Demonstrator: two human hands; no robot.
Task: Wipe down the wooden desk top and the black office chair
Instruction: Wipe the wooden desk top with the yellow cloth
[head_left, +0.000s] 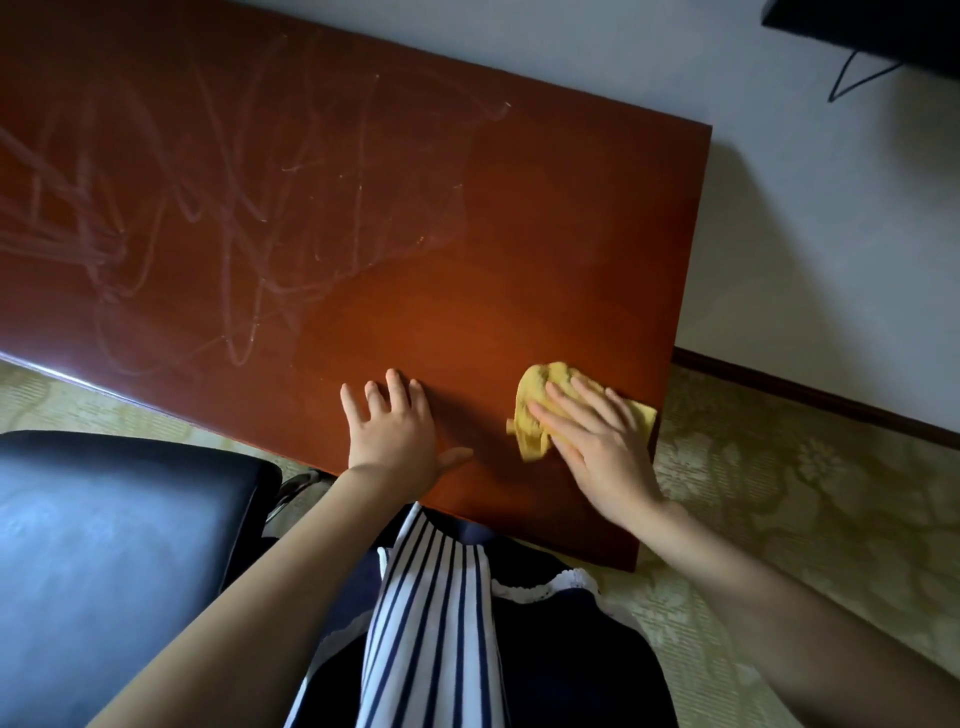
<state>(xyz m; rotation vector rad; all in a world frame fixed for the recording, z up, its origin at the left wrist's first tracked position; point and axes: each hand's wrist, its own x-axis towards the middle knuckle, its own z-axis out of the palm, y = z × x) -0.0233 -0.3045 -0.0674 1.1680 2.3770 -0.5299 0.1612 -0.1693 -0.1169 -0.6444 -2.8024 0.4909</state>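
Both hands lie flat on the wood. The right hand (587, 447) has straight, slightly spread fingers and presses down on a yellow cloth (537, 397). It does not curl round the cloth; it just pushes on top. The left hand (395, 434) is flat too, with its fingers spread wide. It holds nothing and rests on bare wood near the cloth hand.

The cloth looks soft, thin and light. It is scrunched up and peeks out past the fingertips and at the sides of the hand. I think it would bunch up under just one finger, so a flat palm on its middle is the best way to push it. It can't break.

The cloth sits near the right end of the worktop (415, 218), close to the near edge. The worktop is hard, smooth, shiny red-brown wood. Off to the left and farther back it has lots of pale scribbly streaks, well apart from the cloth.

The black chair (114, 561) is down at the left, beside the left arm. Neither hand touches it. Its seat looks smooth and wipeable.
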